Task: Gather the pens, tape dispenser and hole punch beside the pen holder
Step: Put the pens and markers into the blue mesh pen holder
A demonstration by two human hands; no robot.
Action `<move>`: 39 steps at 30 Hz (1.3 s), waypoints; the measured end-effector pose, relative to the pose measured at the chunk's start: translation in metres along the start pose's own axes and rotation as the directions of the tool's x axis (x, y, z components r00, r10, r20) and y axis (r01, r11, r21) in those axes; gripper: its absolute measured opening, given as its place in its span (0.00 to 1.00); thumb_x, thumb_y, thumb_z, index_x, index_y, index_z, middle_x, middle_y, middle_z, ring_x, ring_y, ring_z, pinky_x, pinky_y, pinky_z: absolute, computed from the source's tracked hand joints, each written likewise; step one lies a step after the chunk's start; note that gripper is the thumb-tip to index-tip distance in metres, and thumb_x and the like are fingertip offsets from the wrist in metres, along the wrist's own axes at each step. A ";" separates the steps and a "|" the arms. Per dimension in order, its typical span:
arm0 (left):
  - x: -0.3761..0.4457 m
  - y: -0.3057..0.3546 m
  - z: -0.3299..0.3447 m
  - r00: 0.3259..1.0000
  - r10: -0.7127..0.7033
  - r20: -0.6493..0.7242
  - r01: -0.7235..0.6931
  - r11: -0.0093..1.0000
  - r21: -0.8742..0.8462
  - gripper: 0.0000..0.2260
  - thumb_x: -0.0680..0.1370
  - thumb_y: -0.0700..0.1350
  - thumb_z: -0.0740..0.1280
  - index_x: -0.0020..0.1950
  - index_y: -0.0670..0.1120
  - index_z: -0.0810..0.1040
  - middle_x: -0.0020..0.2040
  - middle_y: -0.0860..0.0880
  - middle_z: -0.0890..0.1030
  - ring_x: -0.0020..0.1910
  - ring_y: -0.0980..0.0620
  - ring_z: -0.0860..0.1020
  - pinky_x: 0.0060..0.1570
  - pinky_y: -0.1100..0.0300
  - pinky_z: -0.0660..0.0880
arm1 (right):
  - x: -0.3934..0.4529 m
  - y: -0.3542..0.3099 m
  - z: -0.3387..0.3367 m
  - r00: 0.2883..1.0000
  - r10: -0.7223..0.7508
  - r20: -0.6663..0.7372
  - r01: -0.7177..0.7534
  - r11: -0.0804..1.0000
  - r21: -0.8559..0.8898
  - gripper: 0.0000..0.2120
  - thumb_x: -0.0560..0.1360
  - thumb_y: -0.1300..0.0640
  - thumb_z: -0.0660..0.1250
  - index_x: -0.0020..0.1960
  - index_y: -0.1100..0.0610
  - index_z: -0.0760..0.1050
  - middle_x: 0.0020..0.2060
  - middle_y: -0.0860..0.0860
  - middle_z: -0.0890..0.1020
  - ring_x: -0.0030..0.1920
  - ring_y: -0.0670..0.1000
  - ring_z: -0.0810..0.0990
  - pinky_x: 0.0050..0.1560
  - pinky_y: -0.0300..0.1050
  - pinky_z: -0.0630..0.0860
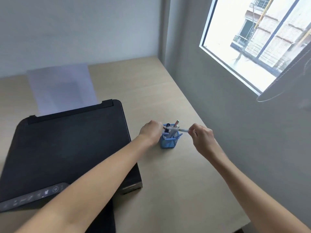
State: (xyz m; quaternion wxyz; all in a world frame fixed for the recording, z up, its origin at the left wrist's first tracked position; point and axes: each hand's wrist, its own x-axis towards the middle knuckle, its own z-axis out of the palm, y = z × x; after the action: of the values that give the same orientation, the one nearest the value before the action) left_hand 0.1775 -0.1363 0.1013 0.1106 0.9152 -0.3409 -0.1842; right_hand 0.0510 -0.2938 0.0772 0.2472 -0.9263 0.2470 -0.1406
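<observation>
Holding one pale pen [175, 129] level across the blue mesh pen holder [169, 140], I have my left hand [151, 130] and right hand [201, 136] each pinched shut on an end, probably to lift it clear of the upright pens. Black printer [67, 148] crowds nine o'clock, wall at three; no tape dispenser or hole punch in sight.

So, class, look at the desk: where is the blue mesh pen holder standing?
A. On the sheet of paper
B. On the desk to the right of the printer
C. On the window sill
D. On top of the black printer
B: the pen holder stands on the bare desk, just right of the black printer, between the two hands.
</observation>
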 end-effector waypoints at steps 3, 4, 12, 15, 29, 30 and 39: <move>0.024 0.018 0.008 1.000 0.002 0.004 -0.002 0.994 0.105 0.08 0.75 0.33 0.64 0.52 0.38 0.78 0.52 0.38 0.82 0.51 0.37 0.81 0.46 0.52 0.77 | 0.017 -0.005 0.004 0.997 -0.045 0.063 0.046 0.999 -0.027 0.06 0.77 0.60 0.62 0.47 0.61 0.76 0.39 0.60 0.79 0.37 0.58 0.72 0.37 0.46 0.65; 0.031 0.022 0.011 1.000 -0.002 0.007 0.002 0.991 0.130 0.09 0.75 0.32 0.63 0.53 0.38 0.78 0.52 0.38 0.82 0.51 0.37 0.81 0.46 0.52 0.77 | 0.022 -0.006 0.003 0.997 -0.048 0.067 0.049 0.999 -0.023 0.06 0.77 0.60 0.62 0.47 0.61 0.76 0.40 0.60 0.79 0.38 0.58 0.73 0.38 0.46 0.66; 0.050 0.013 0.034 0.993 -0.090 0.081 0.092 0.995 -0.024 0.09 0.73 0.36 0.67 0.52 0.39 0.78 0.55 0.38 0.81 0.53 0.38 0.80 0.49 0.52 0.77 | 0.041 0.009 -0.011 0.995 -0.003 0.100 0.009 0.998 -0.059 0.05 0.76 0.62 0.63 0.47 0.60 0.78 0.42 0.59 0.80 0.45 0.60 0.76 0.43 0.45 0.67; 0.047 0.007 0.033 0.985 -0.122 0.121 0.140 0.977 -0.159 0.11 0.71 0.41 0.72 0.52 0.43 0.78 0.56 0.42 0.81 0.55 0.43 0.79 0.49 0.56 0.76 | 0.045 0.007 -0.016 0.996 -0.013 0.087 0.016 0.999 -0.029 0.05 0.75 0.63 0.64 0.46 0.60 0.79 0.38 0.55 0.76 0.41 0.58 0.75 0.42 0.44 0.67; 0.021 -0.011 0.027 0.964 -0.197 0.178 0.247 0.911 -0.331 0.17 0.74 0.34 0.67 0.62 0.42 0.80 0.61 0.43 0.81 0.61 0.46 0.79 0.61 0.57 0.77 | 0.038 -0.025 -0.021 0.993 -0.067 0.098 0.088 0.970 -0.225 0.09 0.71 0.70 0.60 0.45 0.62 0.77 0.41 0.60 0.78 0.43 0.62 0.75 0.39 0.49 0.72; 0.020 -0.012 0.028 0.965 -0.196 0.176 0.246 0.908 -0.340 0.17 0.75 0.34 0.67 0.63 0.42 0.79 0.61 0.43 0.81 0.61 0.45 0.79 0.61 0.57 0.76 | 0.039 -0.027 -0.022 0.991 -0.083 0.103 0.105 0.966 -0.237 0.09 0.71 0.71 0.60 0.45 0.63 0.77 0.41 0.60 0.77 0.43 0.62 0.75 0.40 0.51 0.74; 0.024 -0.010 0.031 0.970 -0.206 0.133 0.241 0.902 -0.360 0.14 0.75 0.35 0.65 0.60 0.41 0.82 0.60 0.44 0.82 0.61 0.46 0.79 0.58 0.60 0.75 | 0.046 -0.025 -0.019 0.987 -0.158 0.026 0.160 0.972 -0.170 0.09 0.72 0.71 0.63 0.47 0.63 0.80 0.41 0.61 0.78 0.40 0.62 0.77 0.37 0.47 0.70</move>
State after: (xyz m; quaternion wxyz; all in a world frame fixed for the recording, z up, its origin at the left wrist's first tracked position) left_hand 0.1869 -0.1469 0.0634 0.2448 0.9010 -0.1973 -0.2990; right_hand 0.0917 -0.3062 0.1133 0.1560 -0.9618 0.1816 -0.1325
